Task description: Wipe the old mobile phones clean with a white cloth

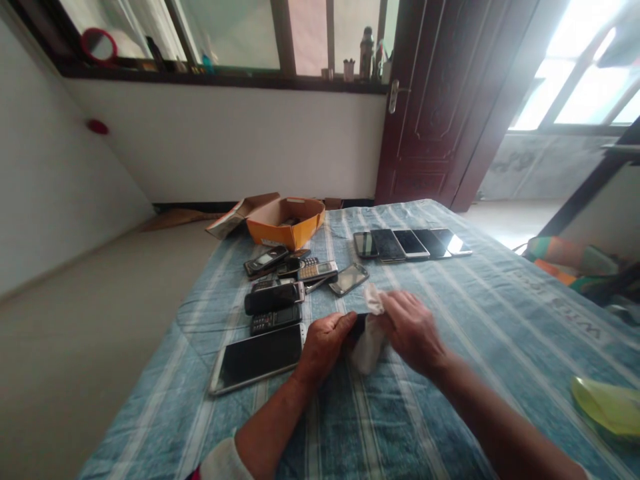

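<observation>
My left hand (pixel 326 341) is closed around one end of a dark mobile phone (pixel 358 325). My right hand (pixel 411 328), slightly blurred, grips a white tissue (pixel 369 348) against the phone's other end; part of the tissue hangs below. Much of the phone is hidden by the fingers and tissue. Left of my left hand lies a white-framed tablet (pixel 261 359) with a dark screen. Beyond it is a loose pile of old phones, including a black phone (pixel 273 298) and a keypad phone (pixel 318 270). A silver touchscreen phone (pixel 349 279) lies just past my hands.
An orange cardboard box (pixel 287 233) stands open at the bed's far edge, its lid (pixel 243 215) leaning beside it. Several phones form a row (pixel 411 244) at the back right. A yellow-green object (pixel 607 405) lies at right on the striped bedcover (pixel 480 320).
</observation>
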`<state>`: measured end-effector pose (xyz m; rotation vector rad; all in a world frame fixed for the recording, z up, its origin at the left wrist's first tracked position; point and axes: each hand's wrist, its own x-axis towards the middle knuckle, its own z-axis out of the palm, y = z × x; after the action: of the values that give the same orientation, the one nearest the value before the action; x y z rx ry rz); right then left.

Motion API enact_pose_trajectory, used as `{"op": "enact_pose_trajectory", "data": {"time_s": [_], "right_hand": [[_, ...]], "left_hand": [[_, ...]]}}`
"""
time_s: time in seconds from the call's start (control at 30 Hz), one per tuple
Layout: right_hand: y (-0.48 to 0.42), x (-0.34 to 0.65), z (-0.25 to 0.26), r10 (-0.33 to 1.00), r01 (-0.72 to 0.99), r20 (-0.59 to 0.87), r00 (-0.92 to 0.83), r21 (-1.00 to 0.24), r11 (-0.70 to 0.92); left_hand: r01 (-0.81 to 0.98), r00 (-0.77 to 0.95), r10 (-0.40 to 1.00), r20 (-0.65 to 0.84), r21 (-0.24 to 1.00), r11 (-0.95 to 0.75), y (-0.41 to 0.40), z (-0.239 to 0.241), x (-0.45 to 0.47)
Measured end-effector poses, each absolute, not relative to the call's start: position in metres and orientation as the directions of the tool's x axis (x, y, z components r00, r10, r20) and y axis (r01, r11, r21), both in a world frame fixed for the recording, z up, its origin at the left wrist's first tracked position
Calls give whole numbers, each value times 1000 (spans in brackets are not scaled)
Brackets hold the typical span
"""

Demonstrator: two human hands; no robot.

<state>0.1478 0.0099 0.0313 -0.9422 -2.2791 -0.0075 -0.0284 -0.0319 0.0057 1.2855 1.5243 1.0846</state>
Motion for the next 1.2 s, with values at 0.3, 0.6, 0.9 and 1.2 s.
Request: {"op": "enact_pose_trajectory", "data": {"time_s": [0.3, 0.6, 0.9, 1.2], "right_hand": [[28, 147, 20, 516, 581, 439, -736, 17, 814], [44, 193, 20, 719, 660, 244, -650, -287, 694], [40, 194, 27, 833, 670, 312, -458, -494, 554], [9, 124, 28, 597, 651, 620, -509, -178, 738]], "left_hand": [[286, -89, 990, -107, 950, 128, -31, 7, -31], [284, -109, 982, -158, 941, 183, -30, 9, -31], [328, -84, 991, -102, 936, 125, -31, 6, -32], [368, -49, 999, -10, 929, 28, -31, 13, -31]]}}
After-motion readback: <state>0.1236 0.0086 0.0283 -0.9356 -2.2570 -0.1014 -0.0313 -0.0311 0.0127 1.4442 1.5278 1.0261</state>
